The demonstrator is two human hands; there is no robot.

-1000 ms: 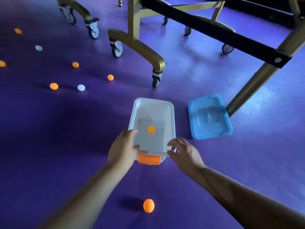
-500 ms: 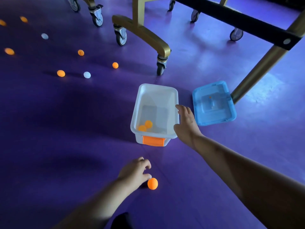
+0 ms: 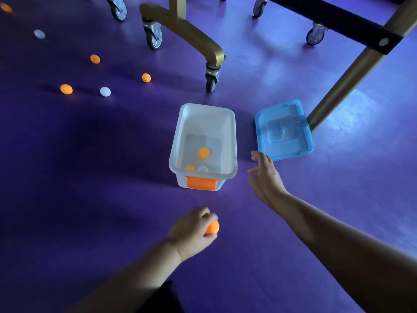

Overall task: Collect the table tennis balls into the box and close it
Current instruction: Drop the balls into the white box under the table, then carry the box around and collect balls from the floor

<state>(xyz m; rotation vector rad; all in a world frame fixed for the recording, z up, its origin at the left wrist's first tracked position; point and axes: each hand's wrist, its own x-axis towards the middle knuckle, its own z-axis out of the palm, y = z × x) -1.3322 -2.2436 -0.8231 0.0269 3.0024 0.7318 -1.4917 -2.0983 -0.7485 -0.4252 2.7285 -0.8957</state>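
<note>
Your left hand (image 3: 191, 231) gripping orange ball (image 3: 213, 227) near the floor (image 3: 90, 177), your right hand (image 3: 265, 179) relaxed beside the box (image 3: 232, 141), lid (image 3: 284, 129) off

Purple floor (image 3: 90, 177) carries box (image 3: 206, 106), blue lid (image 3: 284, 132) (just beside), scattered balls (image 3: 66, 89).

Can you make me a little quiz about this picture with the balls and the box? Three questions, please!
1. True or false: the blue lid sits on the box.
2. Which hand holds an orange ball? A) left B) right
3. How many orange balls show inside the box?

Key:
1. False. The lid lies on the floor beside the box.
2. A. The left hand holds it; the right hand holds nothing.
3. Two.
</note>
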